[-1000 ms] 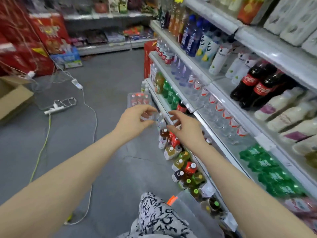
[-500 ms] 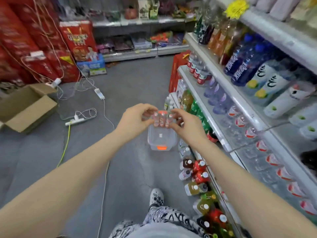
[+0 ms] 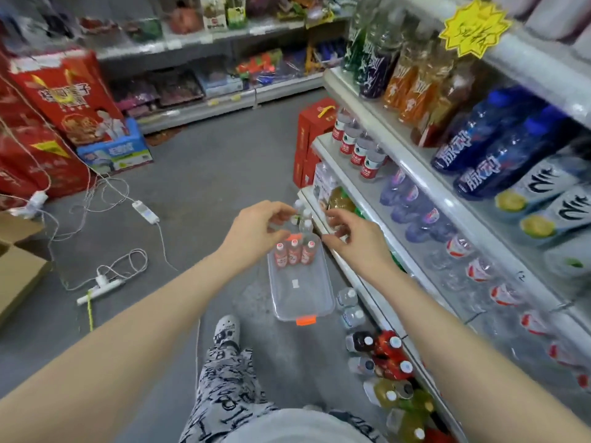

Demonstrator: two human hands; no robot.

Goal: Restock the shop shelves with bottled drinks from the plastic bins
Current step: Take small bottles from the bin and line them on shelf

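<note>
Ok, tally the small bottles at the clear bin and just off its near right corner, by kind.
Red-labelled bottles at the far end of the bin: 3
Clear water bottles off its corner: 2
Total: 5

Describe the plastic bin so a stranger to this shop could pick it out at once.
Follow the drinks shelving on the right down to the grey floor at its foot. There lies a clear oblong plastic bin with three red-labelled bottles at its far end. Its orange clip on the near rim sets it apart from the loose bottles beside it.
</note>
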